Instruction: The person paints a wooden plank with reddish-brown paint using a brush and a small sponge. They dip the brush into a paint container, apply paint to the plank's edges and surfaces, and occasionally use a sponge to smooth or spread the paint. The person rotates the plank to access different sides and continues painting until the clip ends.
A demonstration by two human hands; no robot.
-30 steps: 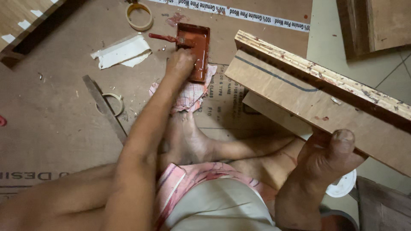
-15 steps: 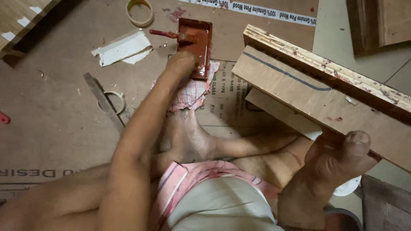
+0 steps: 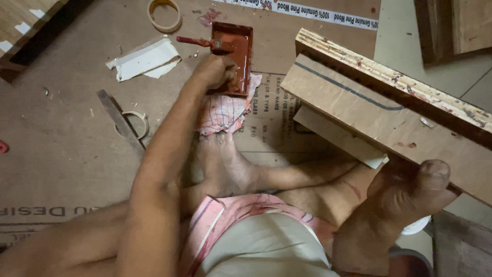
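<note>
The left hand has slid down the red tray to its lower left corner and closes on the rim, at twelve o'clock from the feet. A brush rests across the tray; a cloth lies beneath. The right hand grips the plank at four o'clock.

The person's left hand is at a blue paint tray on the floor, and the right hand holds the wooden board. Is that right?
Not quite. In the head view the tray is reddish-brown, not blue. The left hand is at it on the floor, and the right hand holds the wooden board.

Both hands closed, arms outstretched
</note>
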